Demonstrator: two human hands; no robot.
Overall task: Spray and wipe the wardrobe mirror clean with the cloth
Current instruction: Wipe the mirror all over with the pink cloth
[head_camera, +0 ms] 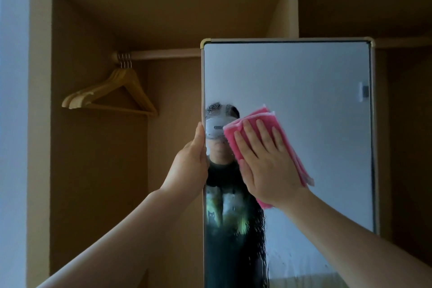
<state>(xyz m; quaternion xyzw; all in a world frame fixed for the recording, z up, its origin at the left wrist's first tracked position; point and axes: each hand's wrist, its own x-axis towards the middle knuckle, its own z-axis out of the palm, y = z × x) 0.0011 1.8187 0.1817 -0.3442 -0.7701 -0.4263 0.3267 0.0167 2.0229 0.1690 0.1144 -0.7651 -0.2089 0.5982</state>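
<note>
Wardrobe mirror wet, streaked; right hand fingers flat on cloth; left hand grips mirror edge.

The tall rectangular glass mirror is glossy, streaked with wet droplets toward the lower middle of the frame, within a thin satin metal frame with brass-coloured corners. The pink folded cloth looks soft and napped. Pale wooden hangers, upper left, are smooth; the brown wardrobe panels are matt.

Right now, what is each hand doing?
Left hand: closed around the mirror's left edge.
Right hand: open, flat, pressing the pink cloth against the glass.
</note>
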